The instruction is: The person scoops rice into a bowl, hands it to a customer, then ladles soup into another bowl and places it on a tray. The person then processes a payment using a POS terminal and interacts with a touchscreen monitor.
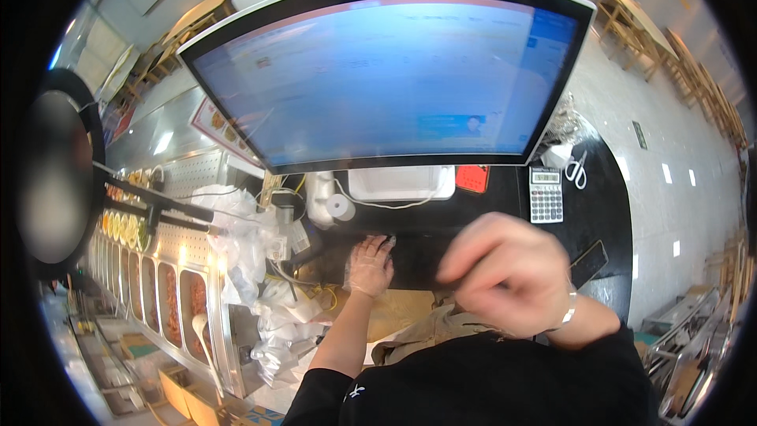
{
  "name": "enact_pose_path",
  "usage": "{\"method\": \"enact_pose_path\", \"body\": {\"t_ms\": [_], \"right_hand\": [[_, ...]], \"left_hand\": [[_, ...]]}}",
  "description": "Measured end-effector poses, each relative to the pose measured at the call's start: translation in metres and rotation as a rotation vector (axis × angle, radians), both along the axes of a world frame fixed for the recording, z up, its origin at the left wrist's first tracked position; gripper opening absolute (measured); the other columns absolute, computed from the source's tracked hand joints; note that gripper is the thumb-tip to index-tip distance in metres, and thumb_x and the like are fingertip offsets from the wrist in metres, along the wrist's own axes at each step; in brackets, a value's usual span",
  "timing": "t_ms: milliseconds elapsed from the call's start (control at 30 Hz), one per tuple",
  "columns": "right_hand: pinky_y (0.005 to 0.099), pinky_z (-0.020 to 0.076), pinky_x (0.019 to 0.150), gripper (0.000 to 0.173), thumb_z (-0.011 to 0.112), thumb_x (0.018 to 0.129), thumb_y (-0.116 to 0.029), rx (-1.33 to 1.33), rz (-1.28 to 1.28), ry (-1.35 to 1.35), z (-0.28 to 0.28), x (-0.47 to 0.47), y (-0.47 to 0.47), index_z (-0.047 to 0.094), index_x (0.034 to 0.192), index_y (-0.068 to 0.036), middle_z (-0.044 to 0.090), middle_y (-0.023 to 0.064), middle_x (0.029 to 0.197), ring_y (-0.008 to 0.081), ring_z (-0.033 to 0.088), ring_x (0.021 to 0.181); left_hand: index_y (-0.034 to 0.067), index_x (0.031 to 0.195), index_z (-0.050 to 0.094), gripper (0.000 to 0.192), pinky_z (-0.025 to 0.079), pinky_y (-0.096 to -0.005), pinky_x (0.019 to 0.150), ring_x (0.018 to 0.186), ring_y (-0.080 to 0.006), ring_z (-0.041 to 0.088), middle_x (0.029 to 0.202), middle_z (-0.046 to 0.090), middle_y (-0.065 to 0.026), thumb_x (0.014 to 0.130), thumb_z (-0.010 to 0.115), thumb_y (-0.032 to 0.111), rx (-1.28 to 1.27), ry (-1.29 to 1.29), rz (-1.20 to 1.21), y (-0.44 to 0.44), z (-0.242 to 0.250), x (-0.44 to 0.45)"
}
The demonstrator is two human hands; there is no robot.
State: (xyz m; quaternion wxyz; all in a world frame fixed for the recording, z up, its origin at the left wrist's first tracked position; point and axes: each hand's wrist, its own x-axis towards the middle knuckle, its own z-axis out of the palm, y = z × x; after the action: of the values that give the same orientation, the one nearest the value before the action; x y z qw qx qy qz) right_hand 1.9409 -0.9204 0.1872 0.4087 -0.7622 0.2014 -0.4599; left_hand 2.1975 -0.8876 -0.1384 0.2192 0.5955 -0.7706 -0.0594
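Observation:
My left hand (369,266), in a clear plastic glove, rests on the near edge of the black counter (414,242). Its fingers lie close together; whether anything is under them cannot be told. Bare and blurred, my right hand (508,275) is raised over the counter's near edge, fingers curled, with nothing visible in it. Beyond both hands a large lit monitor (384,83) stands on a white base (402,183). Right of the base are a red card (472,178), a calculator (546,195) and white-handled scissors (576,173). A dark phone (589,261) lies beside my right wrist.
A paper roll (340,207) stands near the monitor base, with cables around it. White plastic bags (242,248) hang at the left, beside steel food pans (194,296) with a ladle (204,331). A round black-rimmed object (53,177) looms far left. Wooden tables (639,18) stand beyond.

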Motion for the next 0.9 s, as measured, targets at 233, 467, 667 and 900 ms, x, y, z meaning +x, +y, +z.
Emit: {"method": "enact_pose_path", "body": {"t_ms": [233,467,667,900], "right_hand": [[0.031,0.0511,0.078,0.003,0.062,0.091,-0.003,0.25,-0.271,-0.137,-0.038,-0.046,0.003,0.063,0.091,0.0,0.065,0.0132,0.095,0.0198,0.064,0.085],[0.0308,0.0504,0.065,0.006,0.069,0.088,-0.006,0.261,-0.498,0.2,-0.128,-0.082,0.005,0.064,0.087,-0.001,0.063,0.0082,0.081,0.0201,0.063,0.072],[0.0382,0.0517,0.066,0.013,0.069,0.089,-0.016,0.444,-0.484,0.436,-0.218,-0.112,0.042,0.065,0.086,-0.004,0.065,0.0099,0.084,0.0298,0.065,0.075],[0.0373,0.0518,0.077,0.006,0.07,0.084,-0.012,0.131,-0.552,0.522,-0.261,-0.162,0.037,0.066,0.087,-0.007,0.066,0.0085,0.092,0.0289,0.064,0.088]], "left_hand": [[0.016,0.121,0.062,0.045,0.037,-0.0499,0.108,0.128,-0.0295,0.049,0.134,0.055,-0.0047,0.077,0.069,0.017,-0.009,-0.002,0.014,0.003,-0.003,0.001],[0.013,0.123,0.06,0.047,0.035,-0.0527,0.107,0.13,-0.0344,0.046,0.138,0.052,-0.007,0.077,0.067,0.013,0.041,-0.065,-0.006,0.002,-0.002,-0.007],[0.013,0.124,0.059,0.048,0.035,-0.0518,0.107,0.129,-0.035,0.047,0.138,0.053,-0.0072,0.077,0.068,0.011,0.04,-0.132,-0.016,0.001,-0.005,-0.008],[0.013,0.13,0.058,0.052,0.034,-0.0507,0.11,0.133,-0.0347,0.045,0.141,0.051,-0.0099,0.079,0.068,0.013,0.121,-0.098,0.06,0.008,0.0,-0.028]]}}
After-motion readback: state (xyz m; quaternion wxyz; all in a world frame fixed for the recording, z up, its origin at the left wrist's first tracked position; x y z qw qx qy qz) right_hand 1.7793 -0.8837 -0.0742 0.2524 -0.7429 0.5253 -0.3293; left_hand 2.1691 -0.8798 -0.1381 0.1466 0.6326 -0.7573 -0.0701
